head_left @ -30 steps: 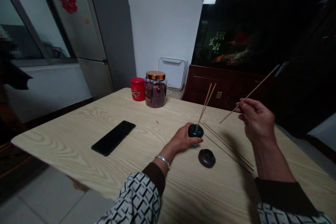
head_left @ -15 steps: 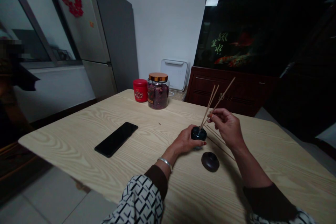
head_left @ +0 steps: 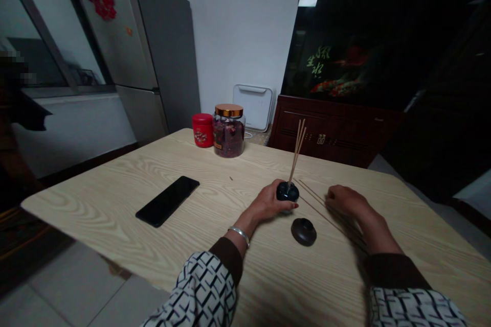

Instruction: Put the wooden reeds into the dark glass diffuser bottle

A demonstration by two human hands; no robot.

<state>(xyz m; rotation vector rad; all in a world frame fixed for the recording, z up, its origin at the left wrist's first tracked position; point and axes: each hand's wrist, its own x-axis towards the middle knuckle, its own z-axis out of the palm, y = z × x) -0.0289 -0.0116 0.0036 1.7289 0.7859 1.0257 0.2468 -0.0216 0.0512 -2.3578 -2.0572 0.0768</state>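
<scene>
My left hand [head_left: 270, 200] is wrapped around a small dark glass diffuser bottle [head_left: 287, 191] standing on the table. Several thin reed sticks [head_left: 296, 150] rise from its neck, leaning slightly right. On the table to the right, more reed sticks [head_left: 311, 193] lie loose, running beneath my right hand [head_left: 351, 205]. The fingers of that hand are curled and pressed together low over the loose sticks; whatever is between the fingertips is hidden. A round dark brown lid [head_left: 304, 231] rests just in front of the bottle.
A black phone [head_left: 168, 201] lies on the wooden table [head_left: 184, 245] at left. Toward the back edge stand a red canister [head_left: 202, 130] and a glass jar [head_left: 228, 135] with a copper lid. Behind are a fridge [head_left: 169, 51] and a dark fish tank [head_left: 345, 46].
My right hand has let go of a reed stick now standing in the bottle with the others, and has moved down and right to the loose sticks. My left hand keeps hold of the bottle.
</scene>
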